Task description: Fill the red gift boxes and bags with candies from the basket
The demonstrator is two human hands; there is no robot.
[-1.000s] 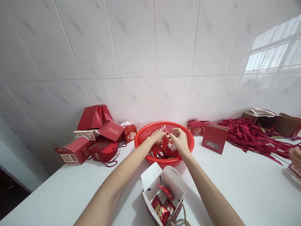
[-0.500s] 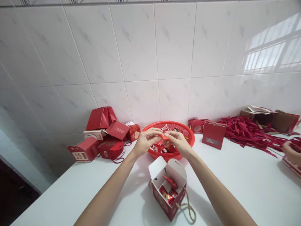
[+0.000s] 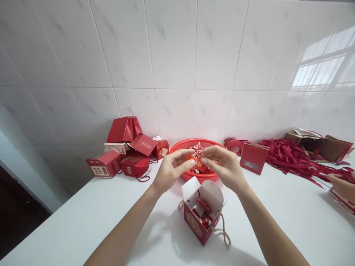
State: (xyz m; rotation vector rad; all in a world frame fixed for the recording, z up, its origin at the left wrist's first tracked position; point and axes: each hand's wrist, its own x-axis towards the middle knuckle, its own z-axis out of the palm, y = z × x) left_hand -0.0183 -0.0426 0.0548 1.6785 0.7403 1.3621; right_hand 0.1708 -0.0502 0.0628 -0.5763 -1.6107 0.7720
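Observation:
My left hand [image 3: 175, 169] and my right hand [image 3: 226, 168] are raised over the near side of a red plastic basket [image 3: 177, 147]. Between their fingertips they pinch a small orange-red wrapped candy [image 3: 197, 162] with pale lettering. More wrapped candies [image 3: 198, 147] lie in the basket, partly hidden by my fingers. Just below my hands stands a dark red gift box [image 3: 195, 223] with its white-lined flaps up. A few red packets [image 3: 203, 207] lie inside it, and a twine handle [image 3: 226, 236] hangs from its right side.
Red gift boxes [image 3: 107, 164] are piled at the left by the tiled wall. Right of the basket stands a red box [image 3: 254, 157], near a heap of dark red ribbons [image 3: 288, 155] and an open carton [image 3: 334, 146]. Another person's hand [image 3: 342, 186] holds a box at the right edge.
My hands have moved a little apart and nearer, showing more of the orange-red candy between them. The view has tilted down slightly and shifted left.

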